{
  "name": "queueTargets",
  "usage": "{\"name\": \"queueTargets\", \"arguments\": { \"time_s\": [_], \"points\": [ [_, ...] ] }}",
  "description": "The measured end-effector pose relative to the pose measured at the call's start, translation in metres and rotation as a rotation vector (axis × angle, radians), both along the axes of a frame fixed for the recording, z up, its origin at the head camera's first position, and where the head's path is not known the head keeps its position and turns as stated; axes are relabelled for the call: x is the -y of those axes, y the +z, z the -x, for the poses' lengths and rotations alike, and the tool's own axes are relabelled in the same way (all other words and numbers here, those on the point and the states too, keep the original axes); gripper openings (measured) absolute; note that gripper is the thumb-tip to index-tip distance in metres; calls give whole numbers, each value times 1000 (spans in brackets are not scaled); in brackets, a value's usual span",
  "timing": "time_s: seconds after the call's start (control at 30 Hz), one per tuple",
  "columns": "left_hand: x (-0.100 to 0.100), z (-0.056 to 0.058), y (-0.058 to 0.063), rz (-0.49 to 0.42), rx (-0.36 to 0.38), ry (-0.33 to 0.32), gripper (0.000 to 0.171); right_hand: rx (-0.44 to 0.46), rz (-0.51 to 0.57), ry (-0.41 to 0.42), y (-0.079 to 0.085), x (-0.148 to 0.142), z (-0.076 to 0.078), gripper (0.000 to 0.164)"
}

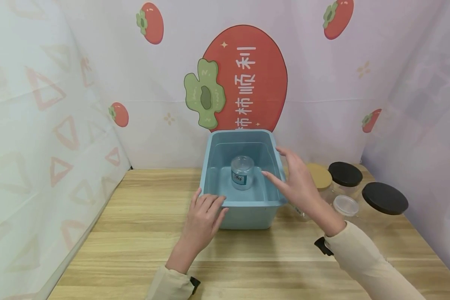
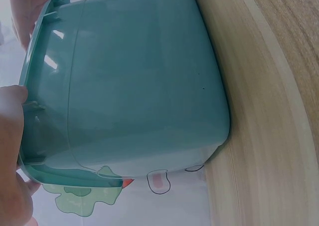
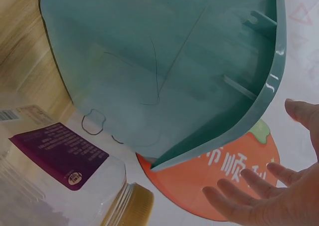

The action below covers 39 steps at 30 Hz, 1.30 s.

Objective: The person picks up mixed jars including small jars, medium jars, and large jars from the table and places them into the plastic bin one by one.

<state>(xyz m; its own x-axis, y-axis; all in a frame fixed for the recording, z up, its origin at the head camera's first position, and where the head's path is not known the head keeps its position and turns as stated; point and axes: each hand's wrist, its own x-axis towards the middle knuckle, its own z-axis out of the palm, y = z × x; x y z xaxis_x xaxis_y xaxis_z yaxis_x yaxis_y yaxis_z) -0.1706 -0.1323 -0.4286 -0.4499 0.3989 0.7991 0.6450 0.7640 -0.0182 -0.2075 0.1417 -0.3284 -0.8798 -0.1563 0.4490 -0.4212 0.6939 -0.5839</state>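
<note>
A blue plastic bin (image 1: 247, 216) stands on the table, and inside it a clear jar (image 1: 242, 173) with a teal label sits upright on the bin's floor. At the near left corner my left hand (image 1: 202, 218) grips the rim. The left wrist view shows the bin's outer wall (image 2: 144, 81) with the left hand (image 2: 10, 151) at its edge. My right hand (image 1: 301, 183) hovers at the right rim, thumb over the bin's inside and fingers spread. Its palm holds nothing, and in the right wrist view the hand (image 3: 279, 191) appears apart from the rim (image 3: 281, 41).
Right of the bin stand clear jars: one with a yellow lid (image 1: 318, 175), two with black lids (image 1: 346, 174), and a small one with a pale lid (image 1: 346, 205). A purple-labelled jar (image 3: 65, 156) is close to the bin's side. A printed curtain (image 1: 165, 83) hangs behind.
</note>
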Motion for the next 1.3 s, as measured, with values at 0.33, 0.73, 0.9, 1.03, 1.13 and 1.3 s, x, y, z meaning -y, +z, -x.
{"name": "queueTargets", "arguments": {
  "time_s": [0.33,0.73,0.9,1.03,1.13,1.3],
  "points": [
    [0,0,0,-11,-8,-9,52,-89,3,-30,-4,1,-10,76],
    [-1,0,1,0,1,-1,52,-164,22,-39,-12,-8,-20,72],
    [-1,0,2,-2,-4,-5,52,-183,36,-46,-15,-13,-23,71],
    [-1,0,3,-1,1,-4,52,-171,60,-57,-17,-17,-27,69],
    [-1,0,3,1,2,-1,52,-185,70,-64,-20,-20,-29,69],
    [-1,-1,2,2,-4,1,53,-219,81,-75,-24,-27,-33,68]
  ]
}}
